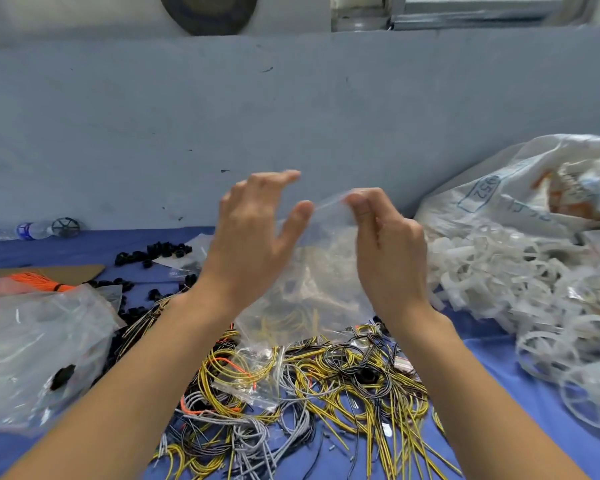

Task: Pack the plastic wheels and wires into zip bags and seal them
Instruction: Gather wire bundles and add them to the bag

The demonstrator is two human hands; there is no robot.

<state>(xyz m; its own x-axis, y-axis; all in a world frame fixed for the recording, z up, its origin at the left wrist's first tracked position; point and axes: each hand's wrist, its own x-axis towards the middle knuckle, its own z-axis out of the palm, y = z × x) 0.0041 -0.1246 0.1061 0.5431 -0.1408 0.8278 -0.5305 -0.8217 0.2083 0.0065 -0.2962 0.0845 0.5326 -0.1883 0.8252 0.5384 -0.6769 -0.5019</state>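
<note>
I hold a clear zip bag (312, 282) up above the table; yellow wire and pale plastic parts show through it. My right hand (388, 244) pinches the bag's top edge between thumb and fingers. My left hand (257, 223) is spread open beside the bag's left top corner, its thumb close to the edge; whether it touches is unclear. Under the bag lies a tangle of yellow, grey and black wires (326, 386). White plastic wheels (520, 292) are heaped at the right.
A large white sack (520, 188) slumps behind the wheels. Clear bags (32, 341) lie at the left with orange wire (39, 280) and cardboard behind. Small black parts (153, 252) are scattered mid-left. A water bottle (32, 230) lies by the blue wall.
</note>
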